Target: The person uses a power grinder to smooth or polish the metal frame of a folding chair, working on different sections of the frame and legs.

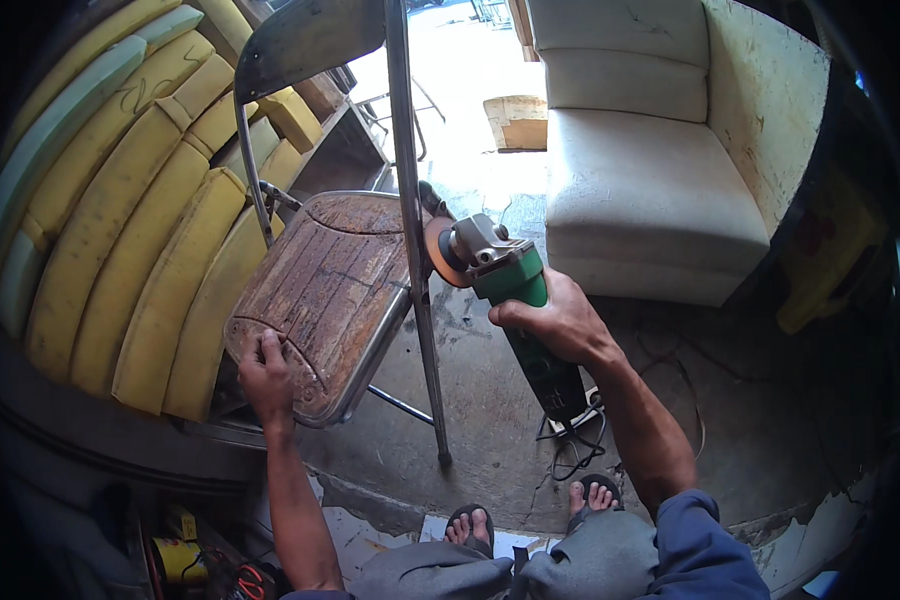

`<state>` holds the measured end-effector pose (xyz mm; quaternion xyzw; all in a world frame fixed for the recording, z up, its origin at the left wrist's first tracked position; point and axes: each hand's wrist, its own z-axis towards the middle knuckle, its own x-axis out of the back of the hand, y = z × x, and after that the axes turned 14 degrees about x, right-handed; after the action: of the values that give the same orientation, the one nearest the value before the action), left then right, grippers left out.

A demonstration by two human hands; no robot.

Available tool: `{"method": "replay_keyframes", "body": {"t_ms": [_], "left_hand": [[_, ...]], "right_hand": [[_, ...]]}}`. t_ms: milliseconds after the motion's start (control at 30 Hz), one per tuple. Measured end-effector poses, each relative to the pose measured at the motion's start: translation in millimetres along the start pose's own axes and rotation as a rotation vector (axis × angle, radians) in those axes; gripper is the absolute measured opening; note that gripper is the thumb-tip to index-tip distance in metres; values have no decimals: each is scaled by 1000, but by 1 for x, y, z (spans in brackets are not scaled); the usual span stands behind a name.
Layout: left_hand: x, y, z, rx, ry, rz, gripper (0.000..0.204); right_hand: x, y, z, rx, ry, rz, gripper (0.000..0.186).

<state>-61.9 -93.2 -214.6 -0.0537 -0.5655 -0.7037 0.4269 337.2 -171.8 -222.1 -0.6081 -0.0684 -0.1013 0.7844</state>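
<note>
My right hand [560, 318] is wrapped round the green and black body of an angle grinder [532, 350], its silver head up and its cord hanging from the lower end. The grinder's orange disc [442, 248] sits right beside the metal frame tube [410, 180] of a folding chair; whether it touches is hard to tell. The chair's rusty brown seat [320, 290] slopes toward me, and its backrest [310, 45] rises at the top. My left hand [267, 382] grips the seat's near left corner, fingertips on its top.
Yellow and pale green foam pieces [120, 250] are stacked at the left. A white padded seat [650, 170] stands at the right. The grinder's dark cord [582, 455] coils on the concrete floor [500, 400] near my sandalled feet. Tools and wires [195, 565] lie at the lower left.
</note>
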Motion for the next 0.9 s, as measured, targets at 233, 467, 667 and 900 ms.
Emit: {"method": "replay_keyframes", "body": {"t_ms": [233,467,667,900], "left_hand": [[2,-6,5,5,-2,5,35],[2,-8,7,-6,-62,-5,35],[-1,3,0,-4,-39,38,34],[6,-6,3,11,-68,-6,36]], "right_hand": [[5,11,6,-39,42,-53,75],[25,30,42,-28,7,-7,73],[10,79,35,-83,61,51,63],[-15,74,30,-62,171,65,66]]}}
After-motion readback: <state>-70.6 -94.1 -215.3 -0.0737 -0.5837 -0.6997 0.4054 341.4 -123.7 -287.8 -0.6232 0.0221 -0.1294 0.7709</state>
